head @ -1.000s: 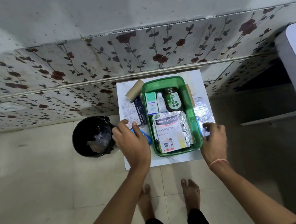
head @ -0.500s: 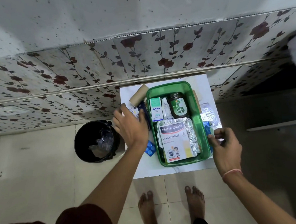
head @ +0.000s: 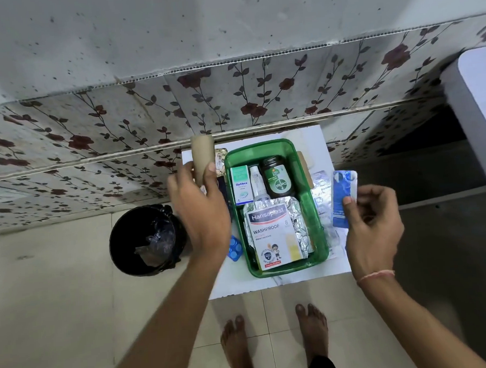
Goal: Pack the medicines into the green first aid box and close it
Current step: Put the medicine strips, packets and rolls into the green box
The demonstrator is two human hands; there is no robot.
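Green first aid box holds Hansaplast, Optibex, Dettol; left hand grips brown roll, right hand blue strip.

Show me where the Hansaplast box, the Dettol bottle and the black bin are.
Hansaplast box (head: 273,236): head view, middle of its printed front.
Dettol bottle (head: 278,183): head view, on its green label.
Black bin (head: 120,245): head view, on its left rim.
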